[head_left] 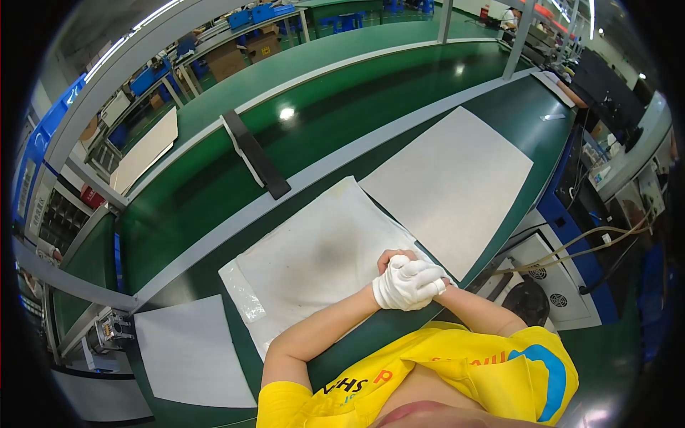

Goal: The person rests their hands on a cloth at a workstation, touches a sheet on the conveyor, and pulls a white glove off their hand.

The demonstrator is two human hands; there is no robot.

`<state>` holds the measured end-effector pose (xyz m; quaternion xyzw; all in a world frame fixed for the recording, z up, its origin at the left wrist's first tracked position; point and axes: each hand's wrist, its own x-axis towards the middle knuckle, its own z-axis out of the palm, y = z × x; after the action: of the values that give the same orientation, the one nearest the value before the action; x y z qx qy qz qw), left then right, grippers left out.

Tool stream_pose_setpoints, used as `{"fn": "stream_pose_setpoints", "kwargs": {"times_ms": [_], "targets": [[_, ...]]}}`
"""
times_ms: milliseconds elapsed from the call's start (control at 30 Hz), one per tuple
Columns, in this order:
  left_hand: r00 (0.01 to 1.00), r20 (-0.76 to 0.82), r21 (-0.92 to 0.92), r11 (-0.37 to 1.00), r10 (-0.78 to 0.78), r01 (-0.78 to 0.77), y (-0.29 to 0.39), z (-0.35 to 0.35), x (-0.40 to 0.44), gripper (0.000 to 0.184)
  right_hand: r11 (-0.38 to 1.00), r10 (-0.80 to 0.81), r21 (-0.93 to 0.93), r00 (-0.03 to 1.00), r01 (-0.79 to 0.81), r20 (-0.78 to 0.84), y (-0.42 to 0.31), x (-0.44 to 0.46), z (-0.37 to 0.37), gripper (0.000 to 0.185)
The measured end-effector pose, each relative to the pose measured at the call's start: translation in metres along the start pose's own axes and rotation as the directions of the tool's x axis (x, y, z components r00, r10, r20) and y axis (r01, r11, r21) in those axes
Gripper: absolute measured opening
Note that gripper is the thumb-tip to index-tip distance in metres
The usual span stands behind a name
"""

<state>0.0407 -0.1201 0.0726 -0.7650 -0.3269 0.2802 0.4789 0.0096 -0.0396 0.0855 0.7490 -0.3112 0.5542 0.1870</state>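
Head view: left hand and right hand clasped at the pad's near right edge, fingers folded together, overlap order unclear. Pad's between 2 sheets, left and right. Risk: left forearm crosses pad; leaning or sliding could skew it.

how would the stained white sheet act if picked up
The stained white sheet would probably sag, as its surface looks softly rumpled. It looks thin, so it is likely light for its size. The shiny patch by its left edge may be slicker than the matte rest.
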Motion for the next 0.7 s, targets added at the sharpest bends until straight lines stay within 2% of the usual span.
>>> {"fn": "stream_pose_setpoints", "kwargs": {"times_ms": [67, 233, 400, 433, 533, 700], "targets": [[1.000, 0.001, -0.005, 1.000, -0.017, 0.017, 0.005, 0.000, 0.000, 0.016, 1.000, 0.021, 0.010, 0.999, -0.021, -0.027, 0.000, 0.009, -0.004, 0.022], [0.999, -0.019, 0.032, 0.999, -0.043, 0.044, 0.012, 0.003, 0.002, 0.017, 0.990, -0.128, -0.031, 0.967, 0.138, 0.222, 0.004, 0.020, -0.010, 0.021], [0.999, -0.022, 0.026, 0.999, -0.028, 0.029, 0.007, 0.001, -0.001, 0.015, 0.954, -0.252, -0.029, 0.851, 0.298, 0.462, 0.006, 0.030, -0.020, 0.021], [0.999, -0.022, 0.026, 0.999, -0.028, 0.029, 0.012, 0.002, 0.000, 0.015, 0.954, -0.251, -0.029, 0.851, 0.298, 0.462, 0.006, 0.030, -0.020, 0.021], [0.991, -0.046, 0.225, 0.965, -0.126, 0.134, 0.029, 0.007, 0.003, 0.015, 0.949, -0.278, 0.017, 0.811, 0.314, 0.514, 0.006, 0.030, -0.020, 0.021], [0.988, -0.059, 0.221, 0.963, -0.146, 0.156, 0.028, 0.006, 0.001, 0.016, 0.937, -0.325, 0.095, 0.734, 0.337, 0.597, 0.007, 0.030, -0.020, 0.020]]}}
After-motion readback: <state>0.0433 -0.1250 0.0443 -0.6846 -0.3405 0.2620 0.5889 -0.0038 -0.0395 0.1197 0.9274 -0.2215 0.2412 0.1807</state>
